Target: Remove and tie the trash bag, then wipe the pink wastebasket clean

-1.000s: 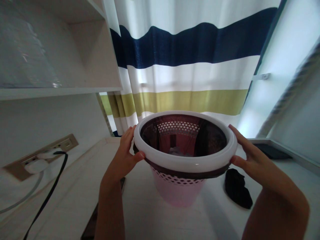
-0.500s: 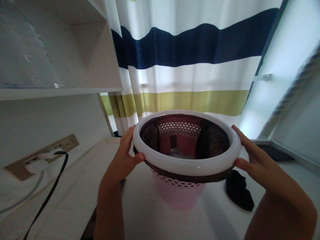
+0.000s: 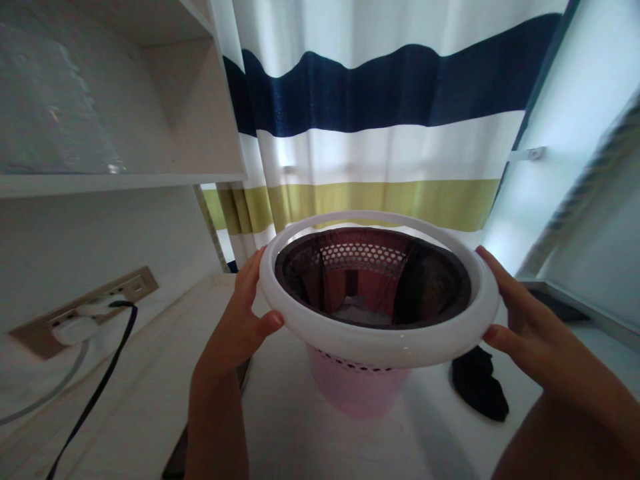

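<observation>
A white ring, the rim of a trash can, is held level between my two hands. My left hand grips its left side, thumb in front and fingers behind. On the opposite side my right hand grips it the same way. Below the ring stands the pink trash can with a holed band near its top. A dark, see-through trash bag lines the can, its edge showing inside the ring. Something pale, too unclear to name, lies at the bottom.
A black cloth-like item lies on the white tabletop right of the can. At left are a wall socket with plugs and cords, and a shelf above. A striped curtain hangs behind.
Both hands have raised the white ring off the can's top and toward me. A gap now shows between ring and bag at the back. The can stays in place.
</observation>
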Demonstrator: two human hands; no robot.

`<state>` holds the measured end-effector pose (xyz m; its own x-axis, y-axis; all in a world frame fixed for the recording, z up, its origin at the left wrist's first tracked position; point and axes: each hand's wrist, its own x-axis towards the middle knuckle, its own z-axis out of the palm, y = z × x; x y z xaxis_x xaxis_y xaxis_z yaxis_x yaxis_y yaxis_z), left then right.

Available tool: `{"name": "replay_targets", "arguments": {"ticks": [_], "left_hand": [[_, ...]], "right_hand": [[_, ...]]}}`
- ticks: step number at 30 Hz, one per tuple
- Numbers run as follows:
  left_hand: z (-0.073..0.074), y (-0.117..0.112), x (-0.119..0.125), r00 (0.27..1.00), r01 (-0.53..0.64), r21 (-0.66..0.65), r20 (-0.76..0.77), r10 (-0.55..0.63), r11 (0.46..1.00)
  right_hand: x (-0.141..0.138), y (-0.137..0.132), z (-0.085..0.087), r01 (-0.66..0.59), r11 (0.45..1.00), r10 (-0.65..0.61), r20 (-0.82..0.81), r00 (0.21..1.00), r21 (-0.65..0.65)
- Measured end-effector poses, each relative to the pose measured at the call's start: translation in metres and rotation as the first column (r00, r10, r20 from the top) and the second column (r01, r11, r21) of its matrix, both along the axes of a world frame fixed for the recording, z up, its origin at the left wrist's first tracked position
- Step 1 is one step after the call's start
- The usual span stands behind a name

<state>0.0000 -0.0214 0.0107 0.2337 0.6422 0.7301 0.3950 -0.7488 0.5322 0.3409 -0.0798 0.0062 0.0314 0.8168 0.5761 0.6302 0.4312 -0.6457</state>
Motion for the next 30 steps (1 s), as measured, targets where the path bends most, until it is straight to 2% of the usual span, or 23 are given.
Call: {"name": "replay_targets", "arguments": {"ticks": [13,21,30], "left_hand": [[0.007,-0.011,0.004,1.0,-0.005,0.045,0.014,0.004,0.999],[0.01,-0.017,0.006,0.998,0.004,-0.011,0.059,-0.003,1.0],[0.017,-0.025,0.009,0.989,-0.016,-0.003,0.149,0.016,1.0]], "right_hand": [[-0.01,-0.017,0.006,0.029,1.0,-0.028,-0.077,0.997,0.011],[-0.011,-0.024,0.01,0.014,1.0,-0.012,-0.111,0.994,0.019],[-0.01,-0.03,0.007,0.005,1.0,-0.001,-0.133,0.991,0.025]]}}
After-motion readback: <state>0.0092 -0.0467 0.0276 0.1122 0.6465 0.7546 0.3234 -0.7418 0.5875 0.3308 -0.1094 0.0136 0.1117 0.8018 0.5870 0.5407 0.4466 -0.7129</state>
